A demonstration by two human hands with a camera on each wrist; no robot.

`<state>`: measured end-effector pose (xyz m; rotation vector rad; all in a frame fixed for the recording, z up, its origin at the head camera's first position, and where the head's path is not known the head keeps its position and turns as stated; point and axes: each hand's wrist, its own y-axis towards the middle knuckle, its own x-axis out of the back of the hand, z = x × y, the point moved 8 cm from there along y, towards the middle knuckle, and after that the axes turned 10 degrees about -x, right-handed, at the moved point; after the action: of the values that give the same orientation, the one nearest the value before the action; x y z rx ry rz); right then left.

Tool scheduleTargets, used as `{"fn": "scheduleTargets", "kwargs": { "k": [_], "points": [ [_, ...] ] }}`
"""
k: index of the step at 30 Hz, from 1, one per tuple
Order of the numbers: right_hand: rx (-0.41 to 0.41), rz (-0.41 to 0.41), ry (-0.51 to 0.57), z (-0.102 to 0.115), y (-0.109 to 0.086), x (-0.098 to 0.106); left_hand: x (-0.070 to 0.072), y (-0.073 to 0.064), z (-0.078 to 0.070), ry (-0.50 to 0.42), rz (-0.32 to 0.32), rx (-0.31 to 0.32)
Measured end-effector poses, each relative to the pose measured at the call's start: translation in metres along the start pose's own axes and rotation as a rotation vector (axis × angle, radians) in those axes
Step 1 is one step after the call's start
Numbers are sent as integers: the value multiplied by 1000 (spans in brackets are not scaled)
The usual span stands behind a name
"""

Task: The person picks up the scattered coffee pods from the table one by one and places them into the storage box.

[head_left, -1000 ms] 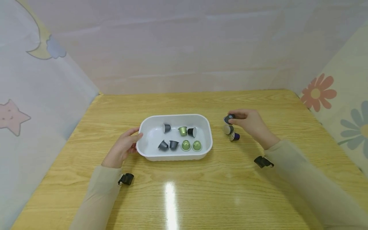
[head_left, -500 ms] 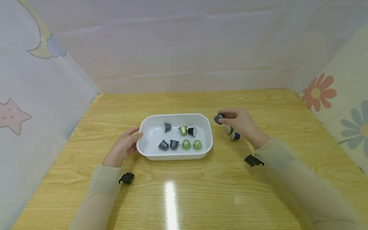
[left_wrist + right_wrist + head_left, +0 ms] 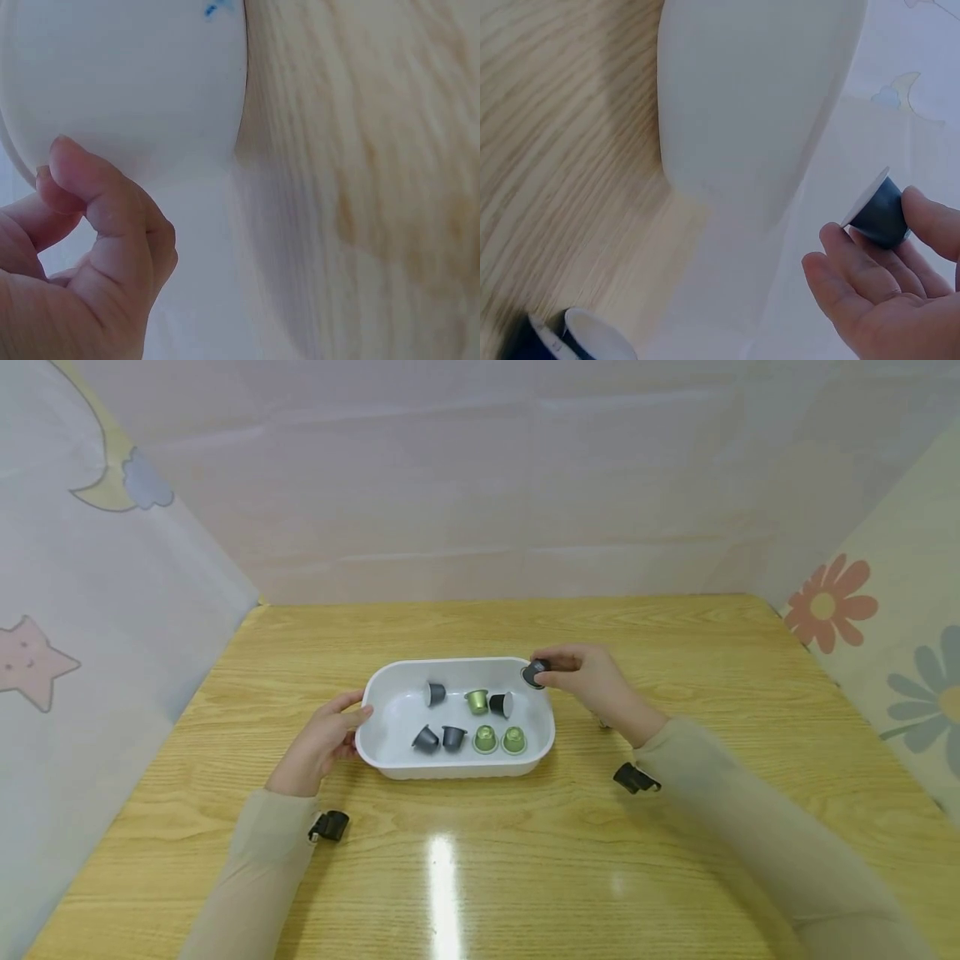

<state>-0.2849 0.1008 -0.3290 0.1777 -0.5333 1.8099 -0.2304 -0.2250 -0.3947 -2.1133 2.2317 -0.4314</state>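
Observation:
In the head view a white plastic tray (image 3: 393, 714) stands mid-table. My left hand (image 3: 321, 745) grips its left end, thumb over the rim and fingers against the outer wall. Between thumb and fingertips my right hand (image 3: 596, 683) pinches a dark coffee capsule (image 3: 536, 673), held at the tray's far right corner; the right wrist view shows the same capsule (image 3: 881, 215) raised, its pale lid facing the tray side. Inside the tray lie three dark grey capsules (image 3: 453, 738), a black capsule (image 3: 501, 704) with a pale lid and three green capsules (image 3: 485, 739), two of them upside down.
On the table right of the tray, a pale-lidded capsule (image 3: 596, 336) and a dark blue capsule (image 3: 532, 341) lie side by side, mostly hidden by the right hand in the head view. The wooden table (image 3: 525, 860) meets patterned cloth walls behind and at both sides.
My right hand has carried the dark capsule left, from beside the two other capsules on the table to the tray's right rim. The left hand and tray have stayed put.

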Motion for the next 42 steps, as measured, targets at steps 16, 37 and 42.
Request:
{"fn": "scheduleTargets", "kwargs": {
  "k": [16,37,42],
  "points": [
    [36,77,-75,14,8,-42,2,1,4,-15,-21,39],
    [50,80,-211,19,20,-83,2,2,3,-19,-33,53],
    [76,69,-271,22,20,-85,0,2,2,-20,-19,40]
  ]
}}
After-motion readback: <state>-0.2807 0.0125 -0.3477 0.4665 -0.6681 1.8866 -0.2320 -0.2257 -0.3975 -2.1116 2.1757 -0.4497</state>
